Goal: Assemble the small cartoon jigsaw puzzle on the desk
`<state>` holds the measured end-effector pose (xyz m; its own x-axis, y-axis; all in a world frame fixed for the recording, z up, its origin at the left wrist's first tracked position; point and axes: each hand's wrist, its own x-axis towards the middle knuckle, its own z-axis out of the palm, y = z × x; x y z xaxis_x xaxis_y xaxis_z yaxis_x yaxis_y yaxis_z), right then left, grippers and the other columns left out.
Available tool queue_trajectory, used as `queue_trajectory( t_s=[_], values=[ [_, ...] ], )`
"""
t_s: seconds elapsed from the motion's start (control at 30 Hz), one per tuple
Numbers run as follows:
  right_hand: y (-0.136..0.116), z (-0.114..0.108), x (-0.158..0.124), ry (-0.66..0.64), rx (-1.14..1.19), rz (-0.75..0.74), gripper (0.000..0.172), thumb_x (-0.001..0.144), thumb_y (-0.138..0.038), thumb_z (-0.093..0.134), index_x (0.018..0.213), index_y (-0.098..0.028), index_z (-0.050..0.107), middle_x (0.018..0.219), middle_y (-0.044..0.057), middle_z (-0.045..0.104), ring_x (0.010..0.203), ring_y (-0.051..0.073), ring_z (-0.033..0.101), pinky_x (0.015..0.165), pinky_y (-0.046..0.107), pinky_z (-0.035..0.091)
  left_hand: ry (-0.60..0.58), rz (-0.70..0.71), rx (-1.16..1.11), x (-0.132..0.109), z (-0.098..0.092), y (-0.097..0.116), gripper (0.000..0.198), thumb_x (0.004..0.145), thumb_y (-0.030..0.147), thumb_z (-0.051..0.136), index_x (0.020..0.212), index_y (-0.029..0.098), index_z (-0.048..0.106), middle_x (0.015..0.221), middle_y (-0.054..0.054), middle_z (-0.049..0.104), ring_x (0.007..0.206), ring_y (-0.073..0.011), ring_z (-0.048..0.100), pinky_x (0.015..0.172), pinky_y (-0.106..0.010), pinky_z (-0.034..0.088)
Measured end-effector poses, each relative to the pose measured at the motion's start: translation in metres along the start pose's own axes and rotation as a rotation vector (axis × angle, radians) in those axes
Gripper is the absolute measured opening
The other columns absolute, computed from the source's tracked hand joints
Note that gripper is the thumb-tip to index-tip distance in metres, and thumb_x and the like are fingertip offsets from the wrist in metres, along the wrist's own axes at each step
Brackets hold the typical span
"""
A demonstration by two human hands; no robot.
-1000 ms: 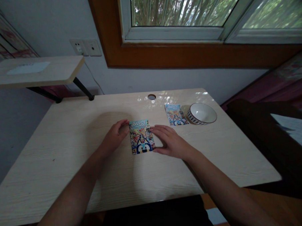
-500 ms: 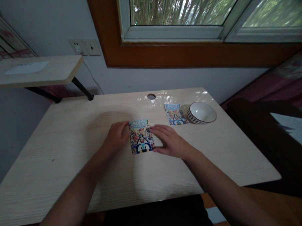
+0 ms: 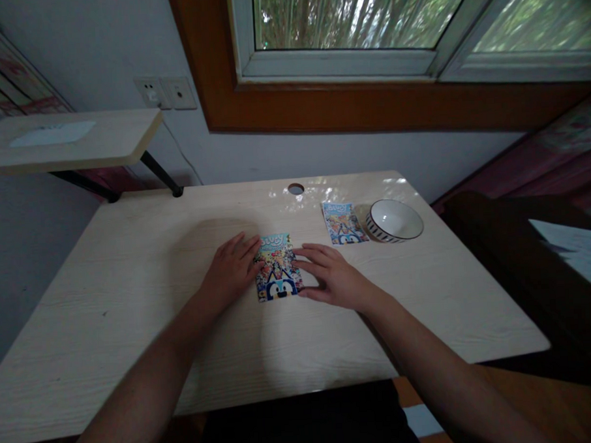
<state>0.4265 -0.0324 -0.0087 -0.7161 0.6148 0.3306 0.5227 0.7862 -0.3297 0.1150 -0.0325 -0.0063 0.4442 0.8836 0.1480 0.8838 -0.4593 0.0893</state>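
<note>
A flat, colourful Bluey picture card point(image 3: 279, 274) lies on the table in front of me, with a blue dog's face at its lower end. I cannot tell whether it is a single card or a booklet. My left hand point(image 3: 233, 266) rests over its left edge, fingers apart and fingertips on the printed face. At the right edge, my right hand point(image 3: 331, 275) touches the card with spread, slightly bent fingers. Farther back to the right lies a second, similar Bluey picture card point(image 3: 343, 222), beside a white bowl point(image 3: 394, 221) with dark stripes.
The pale wooden table point(image 3: 134, 333) has a round cable hole point(image 3: 296, 189) near its back edge. A raised shelf point(image 3: 115, 138) on black legs stands at the left, with a paper point(image 3: 51, 133) on it. Behind the table are a wall socket point(image 3: 165, 93) and a window point(image 3: 342, 63).
My left hand has shifted slightly right and its fingers have spread onto the card's left edge. My right hand, the cards and the bowl look the same.
</note>
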Motion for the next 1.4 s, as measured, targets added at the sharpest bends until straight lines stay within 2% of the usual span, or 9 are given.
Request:
queue_trajectory(
  t_s=[0.23, 0.37, 0.6, 0.77, 0.93, 1.03, 1.13, 1.3, 1.4],
  values=[
    [0.001, 0.000, 0.000, -0.031, -0.014, -0.003, 0.064, 0.095, -0.058, 0.069, 0.151, -0.030, 0.055, 0.156, 0.008, 0.057, 0.146, 0.036, 0.047, 0.117, 0.059, 0.044, -0.082, 0.096, -0.027, 0.001, -0.003, 0.002, 0.057, 0.111, 0.051, 0.036, 0.160, 0.023, 0.044, 0.167, -0.007, 0.043, 0.159, -0.0294, 0.031, 0.131, -0.056, 0.022],
    [0.001, 0.000, 0.000, -0.027, -0.006, 0.001, 0.064, 0.094, -0.057, 0.071, 0.151, -0.032, 0.056, 0.156, 0.007, 0.057, 0.146, 0.036, 0.047, 0.117, 0.061, 0.044, -0.114, 0.158, -0.048, -0.002, -0.004, 0.007, 0.056, 0.112, 0.048, 0.034, 0.161, 0.023, 0.042, 0.168, -0.008, 0.040, 0.160, -0.0272, 0.028, 0.132, -0.055, 0.019],
    [0.000, -0.001, 0.000, -0.016, 0.007, 0.001, 0.064, 0.093, -0.054, 0.073, 0.151, -0.032, 0.056, 0.155, 0.007, 0.058, 0.146, 0.035, 0.047, 0.118, 0.059, 0.044, -0.144, 0.294, -0.096, -0.005, -0.006, 0.019, 0.059, 0.110, 0.051, 0.043, 0.161, 0.023, 0.041, 0.171, -0.007, 0.034, 0.161, -0.0289, 0.025, 0.134, -0.056, 0.012],
    [0.000, -0.002, 0.000, -0.026, 0.010, 0.009, 0.066, 0.093, -0.053, 0.074, 0.152, -0.032, 0.055, 0.156, 0.007, 0.057, 0.146, 0.036, 0.047, 0.117, 0.060, 0.044, -0.125, 0.376, -0.170, -0.003, -0.004, 0.013, 0.055, 0.108, 0.052, 0.050, 0.155, 0.024, 0.051, 0.167, -0.008, 0.041, 0.159, -0.0297, 0.030, 0.133, -0.057, 0.015],
    [-0.001, -0.004, 0.001, -0.032, 0.012, 0.008, 0.065, 0.093, -0.056, 0.072, 0.151, -0.030, 0.056, 0.154, 0.008, 0.059, 0.146, 0.035, 0.047, 0.118, 0.058, 0.044, -0.119, 0.451, -0.245, -0.002, -0.011, 0.003, 0.056, 0.107, 0.054, 0.051, 0.156, 0.028, 0.049, 0.165, -0.006, 0.045, 0.157, -0.0277, 0.036, 0.132, -0.057, 0.021],
    [-0.002, -0.006, 0.001, -0.037, 0.021, 0.015, 0.064, 0.093, -0.056, 0.072, 0.150, -0.030, 0.057, 0.154, 0.008, 0.059, 0.145, 0.034, 0.048, 0.118, 0.058, 0.044, -0.124, 0.419, -0.245, -0.004, -0.015, -0.004, 0.059, 0.105, 0.057, 0.054, 0.156, 0.029, 0.049, 0.165, -0.005, 0.045, 0.158, -0.0258, 0.034, 0.133, -0.053, 0.020],
    [-0.001, -0.005, 0.001, -0.033, 0.024, 0.017, 0.064, 0.093, -0.057, 0.072, 0.149, -0.030, 0.057, 0.154, 0.007, 0.059, 0.146, 0.034, 0.048, 0.118, 0.058, 0.044, -0.133, 0.344, -0.224, -0.008, -0.016, -0.016, 0.067, 0.100, 0.065, 0.057, 0.155, 0.029, 0.051, 0.166, -0.007, 0.044, 0.159, -0.0286, 0.032, 0.133, -0.056, 0.020],
    [0.000, -0.003, 0.000, -0.010, 0.029, 0.006, 0.064, 0.093, -0.058, 0.071, 0.149, -0.032, 0.057, 0.153, 0.006, 0.060, 0.146, 0.034, 0.048, 0.117, 0.058, 0.044, -0.164, 0.236, -0.170, -0.013, -0.017, -0.034, 0.087, 0.096, 0.076, 0.052, 0.164, 0.025, 0.036, 0.170, -0.010, 0.034, 0.160, -0.0304, 0.028, 0.132, -0.055, 0.018],
    [0.000, -0.002, 0.000, 0.012, 0.045, 0.001, 0.065, 0.093, -0.057, 0.072, 0.150, -0.030, 0.056, 0.153, 0.008, 0.060, 0.145, 0.034, 0.049, 0.118, 0.057, 0.045, -0.180, 0.201, -0.143, -0.014, -0.017, -0.036, 0.094, 0.093, 0.081, 0.052, 0.165, 0.024, 0.034, 0.171, -0.011, 0.031, 0.160, -0.0321, 0.027, 0.132, -0.054, 0.018]
  ],
)
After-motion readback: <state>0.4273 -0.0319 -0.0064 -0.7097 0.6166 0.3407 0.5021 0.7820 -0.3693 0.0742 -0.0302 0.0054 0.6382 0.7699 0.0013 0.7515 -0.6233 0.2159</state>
